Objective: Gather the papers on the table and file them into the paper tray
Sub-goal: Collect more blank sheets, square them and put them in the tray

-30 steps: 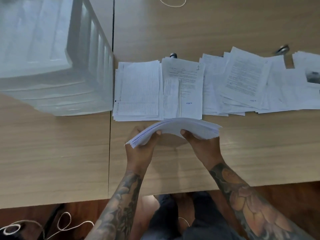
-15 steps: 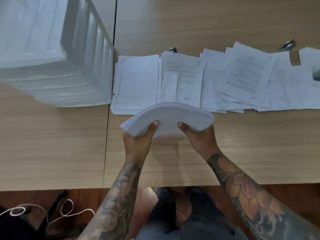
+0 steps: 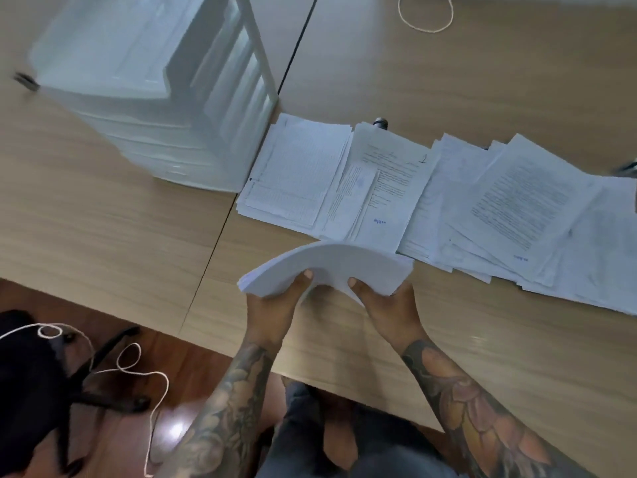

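Note:
A thick stack of white papers [image 3: 331,263] is held above the table's near part, bowed upward in the middle. My left hand [image 3: 275,305] grips its left end, thumb on top. My right hand [image 3: 386,305] grips its right end the same way. More papers [image 3: 396,188] lie spread in overlapping piles across the table beyond the stack, reaching to the right edge of view. The white multi-tier paper tray [image 3: 165,98] stands at the far left, next to the leftmost pile [image 3: 300,170].
The wooden table [image 3: 482,81] has a seam running from top centre toward me. A loop of white string [image 3: 425,15] lies at the back. A dark chair base [image 3: 103,381] and white cord [image 3: 138,363] are on the floor at lower left.
The view has swung left and tilted, bringing the tray nearer the centre. Both hands keep hold of the stack, which has bent into a stronger arch.

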